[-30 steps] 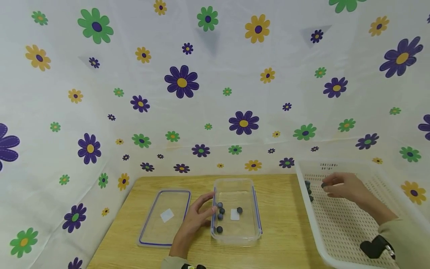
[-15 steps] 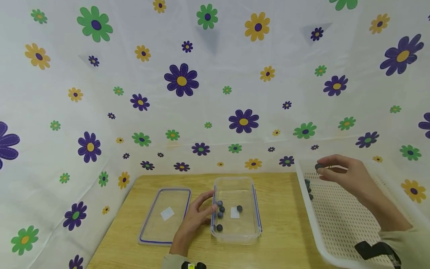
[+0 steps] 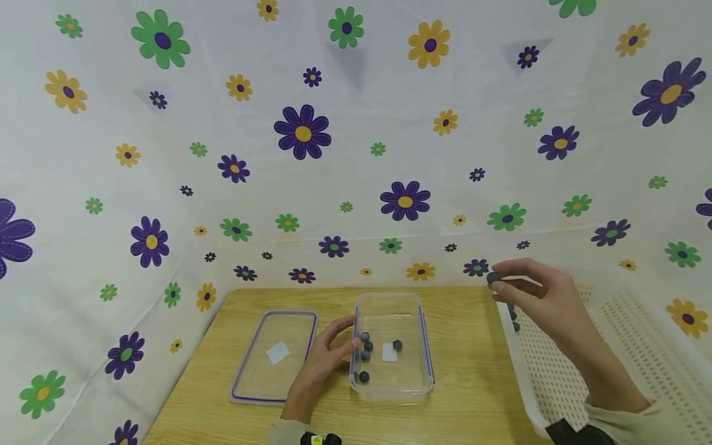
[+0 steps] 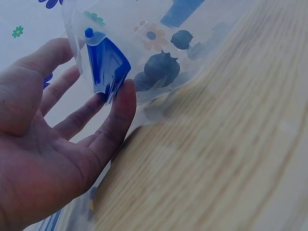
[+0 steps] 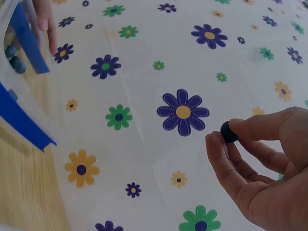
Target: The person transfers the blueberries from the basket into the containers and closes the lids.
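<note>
A clear plastic container (image 3: 392,388) with blue clips stands on the wooden table (image 3: 467,383) and holds several dark blueberries (image 3: 364,354). My left hand (image 3: 325,358) rests open against its left wall, fingertips (image 4: 126,94) touching a blue clip (image 4: 107,65). My right hand (image 3: 534,293) hovers above the left rim of a white perforated basket (image 3: 639,346) and pinches one dark blueberry (image 3: 492,278) between thumb and fingers; the right wrist view shows that blueberry (image 5: 228,131) at my fingertips. A few more berries (image 3: 512,315) lie inside the basket by its left wall.
The container's clear lid (image 3: 274,355) with a blue seal lies flat on the table to the left of my left hand. A white flowered cloth (image 3: 345,154) forms the back and side walls around the table.
My right hand has lifted out of the basket with one blueberry and moved left, toward the container. My left hand has stayed at the container's side.
</note>
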